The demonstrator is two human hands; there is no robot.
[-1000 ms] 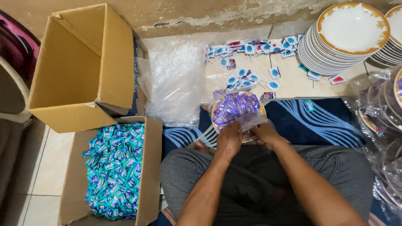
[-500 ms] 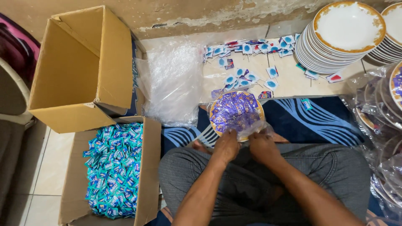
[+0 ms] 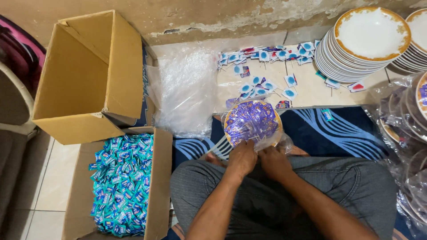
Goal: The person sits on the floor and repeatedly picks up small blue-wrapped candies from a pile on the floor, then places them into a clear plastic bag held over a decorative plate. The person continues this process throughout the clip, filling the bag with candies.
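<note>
A gold-rimmed plate point(image 3: 252, 122) filled with purple packets is wrapped in clear plastic and rests over my lap. My left hand point(image 3: 241, 158) and my right hand point(image 3: 275, 162) sit side by side at its near edge, both pinching the gathered plastic wrap point(image 3: 269, 143) under the plate. Several small blue and white packets point(image 3: 262, 84) lie scattered on the tile floor just beyond the plate.
An empty cardboard box point(image 3: 91, 75) stands at the left, with a box of teal packets point(image 3: 120, 184) below it. Clear plastic bags point(image 3: 189, 91) lie between. Stacked white plates point(image 3: 362, 42) sit far right; wrapped plates point(image 3: 407, 129) pile at the right edge. A blue mat point(image 3: 347, 131) covers the floor.
My hands have drawn slightly closer together at the plate's near edge, bunching the plastic wrap. The plate has barely moved.
</note>
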